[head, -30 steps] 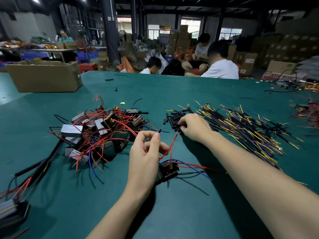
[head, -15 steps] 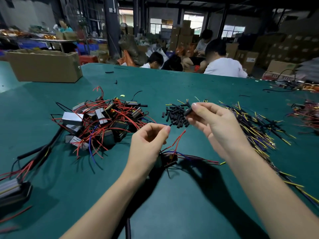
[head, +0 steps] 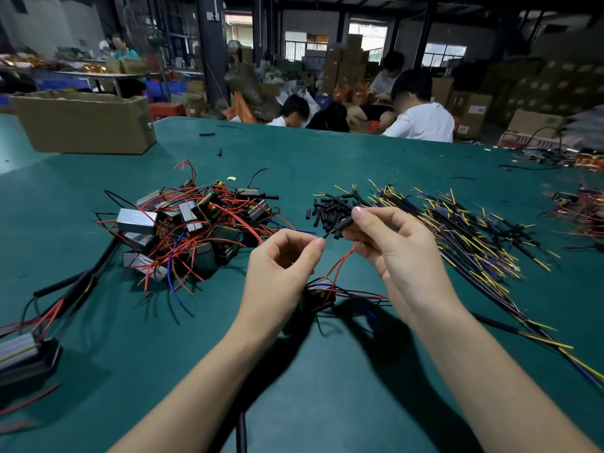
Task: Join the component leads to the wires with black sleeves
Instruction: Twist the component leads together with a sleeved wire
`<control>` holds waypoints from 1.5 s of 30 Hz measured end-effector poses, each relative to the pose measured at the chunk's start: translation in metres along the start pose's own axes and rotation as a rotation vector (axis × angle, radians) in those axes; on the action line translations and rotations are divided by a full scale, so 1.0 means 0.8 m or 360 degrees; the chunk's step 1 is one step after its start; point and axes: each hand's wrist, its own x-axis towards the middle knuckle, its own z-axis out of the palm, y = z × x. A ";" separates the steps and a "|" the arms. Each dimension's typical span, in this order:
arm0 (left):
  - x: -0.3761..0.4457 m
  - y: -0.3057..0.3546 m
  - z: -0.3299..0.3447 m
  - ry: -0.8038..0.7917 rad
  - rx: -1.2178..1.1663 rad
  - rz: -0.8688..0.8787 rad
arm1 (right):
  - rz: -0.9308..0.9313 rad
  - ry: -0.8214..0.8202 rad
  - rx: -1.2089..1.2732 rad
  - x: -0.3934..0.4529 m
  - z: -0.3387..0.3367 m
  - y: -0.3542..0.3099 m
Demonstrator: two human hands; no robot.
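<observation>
A short black sleeve (head: 342, 223) sits pinched in the right hand (head: 389, 243), its grip narrow on it, held above the worktop (head: 327, 371) with the loose sleeve pile (head: 327, 209) just behind at twelve o'clock. The left hand (head: 281, 263) pinches a thin lead tip (head: 324, 236) at the sleeve's mouth, with the component (head: 318, 294) hanging below at six o'clock. Threading looks the step in hand; next calls for a steady push along the tube, wrists raised, fingertips nearly touching.
</observation>
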 end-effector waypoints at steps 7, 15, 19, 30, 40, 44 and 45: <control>-0.002 0.000 -0.001 0.0001 0.0003 -0.0007 | 0.0017 -0.0038 0.0002 0.000 0.001 0.002; -0.003 0.003 -0.001 0.0000 0.0013 0.0003 | 0.0012 0.0022 0.0012 0.002 -0.007 -0.004; -0.003 0.003 -0.001 0.0003 0.0002 0.0005 | 0.0006 -0.0001 -0.0001 0.000 -0.003 -0.001; -0.002 0.004 0.000 0.0010 0.0005 0.0015 | 0.0002 0.0034 0.0027 -0.002 -0.003 -0.001; -0.004 0.007 0.000 -0.0024 -0.0001 0.0022 | 0.0081 0.0003 0.0045 -0.004 0.001 0.000; -0.003 0.007 -0.001 -0.0036 -0.0007 0.0018 | 0.0118 0.0025 0.0107 -0.003 0.000 -0.003; -0.003 0.007 0.000 -0.0036 -0.0007 0.0017 | 0.0124 0.0031 0.0133 -0.002 -0.001 -0.004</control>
